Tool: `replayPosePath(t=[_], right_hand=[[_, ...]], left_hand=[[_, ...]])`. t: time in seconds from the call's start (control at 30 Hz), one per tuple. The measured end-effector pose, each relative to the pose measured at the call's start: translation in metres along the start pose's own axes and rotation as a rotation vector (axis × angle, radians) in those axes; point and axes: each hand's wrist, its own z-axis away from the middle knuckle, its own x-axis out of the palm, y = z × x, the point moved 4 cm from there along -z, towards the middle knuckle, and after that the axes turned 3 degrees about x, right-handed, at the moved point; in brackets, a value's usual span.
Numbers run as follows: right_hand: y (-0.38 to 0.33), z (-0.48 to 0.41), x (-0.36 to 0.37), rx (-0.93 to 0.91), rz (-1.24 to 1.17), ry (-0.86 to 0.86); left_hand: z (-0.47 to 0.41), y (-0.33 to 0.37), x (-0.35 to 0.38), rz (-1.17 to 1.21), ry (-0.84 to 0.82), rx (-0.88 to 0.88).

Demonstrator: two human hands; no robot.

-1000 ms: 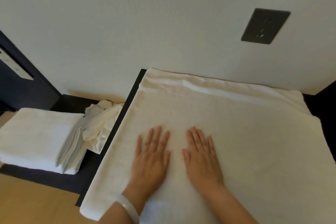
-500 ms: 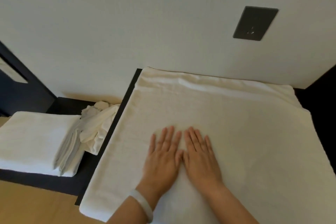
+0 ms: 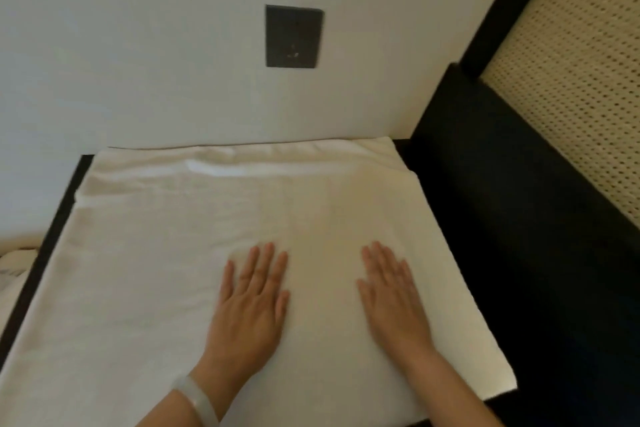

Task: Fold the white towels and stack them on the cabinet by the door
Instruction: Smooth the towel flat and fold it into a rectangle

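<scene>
Fingers (image 3: 267, 265) on both hands are out straight and lying flat. Nothing is gripped, it's just palms down pressing on the towel (image 3: 166, 270). The left hand (image 3: 249, 308) sits roughly mid-towel, fingers close together and pointing toward the wall (image 3: 138, 62). The right hand (image 3: 394, 305) is well apart from it, nearer the towel's right edge, with its fingers fanned a little. The right one is a bit blurry, so its fingertips look fuzzy. There's a pale bracelet (image 3: 195, 399) on the left wrist.

The towel is white and spread open over the top of the dark cabinet (image 3: 52, 239), covering pretty much all of it. Its far edge runs right along the wall, and there's a soft rumpled ridge across it back there. The rest looks fairly smooth, with faint creases near the left side. The cabinet itself mostly shows as a dark strip down the towel's left edge.

On the wall above the towel there's a dark rectangular socket plate (image 3: 294, 36). Off to the right is a black frame (image 3: 502, 10) with a woven cane panel (image 3: 571, 80) set in it, and the dark surface below it comes right up beside the towel. At the far left, past the cabinet edge, a sliver of more white cloth (image 3: 12, 274) shows, but it's too cropped to tell what it is.
</scene>
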Motion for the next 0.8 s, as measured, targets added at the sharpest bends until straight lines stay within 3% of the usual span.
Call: replayPosePath(t=[0.07, 0.13, 0.33, 0.47, 0.53, 0.67, 0.73, 0.8], right_hand=[[0.053, 0.008, -0.014, 0.14, 0.023, 0.021], [0.08, 0.014, -0.023, 0.232, 0.009, -0.061], [0.067, 0.023, -0.029, 0.15, 0.048, -0.147], [0.089, 0.01, -0.036, 0.38, 0.039, -0.126], [0.056, -0.002, -0.036, 0.299, 0.023, -0.033], [-0.057, 0.008, -0.008, -0.205, -0.031, -0.021], [-0.069, 0.01, 0.001, -0.247, -0.013, -0.073], [-0.042, 0.006, 0.003, -0.137, 0.006, -0.06]], left_hand=[[-0.001, 0.001, -0.002, -0.01, 0.02, 0.011], [-0.002, 0.002, -0.001, -0.015, 0.03, 0.007], [0.0, 0.0, 0.001, -0.018, 0.037, 0.015], [0.0, -0.001, 0.001, -0.021, 0.02, 0.0], [0.0, -0.001, 0.0, -0.026, 0.013, -0.009], [0.0, -0.001, -0.003, -0.004, -0.03, -0.006], [0.006, -0.007, -0.005, 0.01, -0.063, -0.004], [0.021, -0.024, -0.01, 0.004, -0.08, -0.065]])
